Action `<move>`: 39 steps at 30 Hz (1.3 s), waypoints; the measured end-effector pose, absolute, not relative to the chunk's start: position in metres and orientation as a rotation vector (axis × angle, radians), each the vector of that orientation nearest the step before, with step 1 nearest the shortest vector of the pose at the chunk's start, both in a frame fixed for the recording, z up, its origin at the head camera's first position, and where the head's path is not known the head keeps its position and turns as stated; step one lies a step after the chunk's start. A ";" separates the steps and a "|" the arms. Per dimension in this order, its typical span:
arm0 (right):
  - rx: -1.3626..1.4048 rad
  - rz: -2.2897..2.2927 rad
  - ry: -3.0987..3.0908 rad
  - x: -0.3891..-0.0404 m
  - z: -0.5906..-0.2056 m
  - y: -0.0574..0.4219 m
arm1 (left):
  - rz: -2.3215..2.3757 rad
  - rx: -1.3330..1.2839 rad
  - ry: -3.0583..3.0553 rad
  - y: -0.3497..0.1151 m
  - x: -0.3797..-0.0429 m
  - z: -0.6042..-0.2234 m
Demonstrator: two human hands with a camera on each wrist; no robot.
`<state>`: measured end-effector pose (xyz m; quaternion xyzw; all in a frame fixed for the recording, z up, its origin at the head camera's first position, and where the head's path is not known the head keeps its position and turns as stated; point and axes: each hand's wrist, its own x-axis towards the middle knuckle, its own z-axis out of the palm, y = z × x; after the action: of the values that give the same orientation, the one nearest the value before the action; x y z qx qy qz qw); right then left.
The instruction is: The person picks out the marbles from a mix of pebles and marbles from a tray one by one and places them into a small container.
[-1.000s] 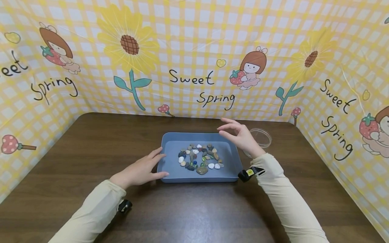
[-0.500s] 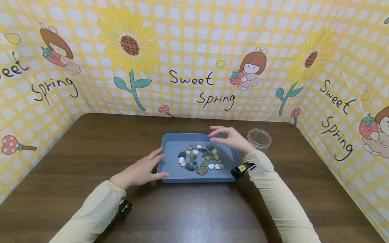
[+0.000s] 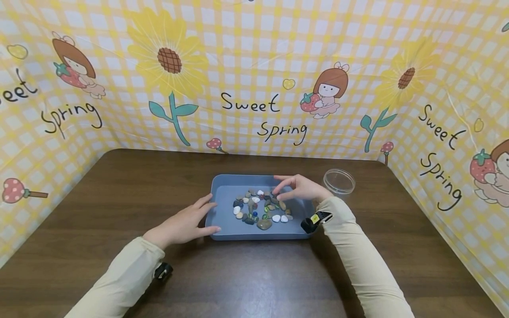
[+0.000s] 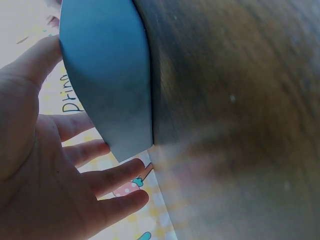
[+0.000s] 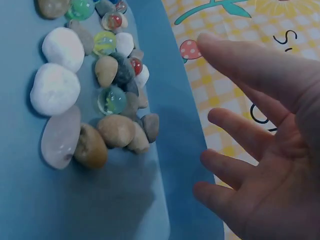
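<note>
A blue-grey rectangular tray (image 3: 222, 181) stands on the brown table, bearing a ring of stones and glass marbles. My left hand (image 3: 183, 223) lies against its left rim with fingers spread; in the left wrist view the thumb and fingertips touch the tray's outer wall (image 4: 110, 75). Over the ring's upper right part reaches my right hand (image 3: 304, 189), thumb and index finger apart. The right wrist view has this hand (image 5: 270, 145) holding nothing, beside white pebbles (image 5: 55, 90), tan stones (image 5: 116, 131) and a clear greenish marble (image 5: 111, 100). A large grey-brown stone (image 3: 264, 224) lies at the ring's near side.
A round clear dish (image 3: 339, 181) sits on the table right of the tray, behind the right wrist. Yellow checked cloth (image 3: 254, 57) with printed flowers and figures walls the table (image 3: 254, 278) at the back and both sides.
From beside the clear dish, my right hand has moved left and then down over the stones in the tray. My left hand has stayed at the tray's left rim.
</note>
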<state>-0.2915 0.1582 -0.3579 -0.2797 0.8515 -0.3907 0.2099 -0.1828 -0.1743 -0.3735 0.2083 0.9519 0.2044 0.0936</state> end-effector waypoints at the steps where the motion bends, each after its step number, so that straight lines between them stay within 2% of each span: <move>1: -0.767 -1.079 2.354 -0.291 -0.358 0.158 | 0.607 0.621 2.825 -0.174 -0.183 -0.374; 39: -0.723 -0.785 2.400 -0.302 -0.378 0.155 | 0.602 0.587 2.815 -0.173 -0.182 -0.372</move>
<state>-0.3023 0.1552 -0.3780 -0.2662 0.8836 -0.2889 0.2547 -0.1817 -0.1729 -0.3719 0.1989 0.9531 0.2039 0.1018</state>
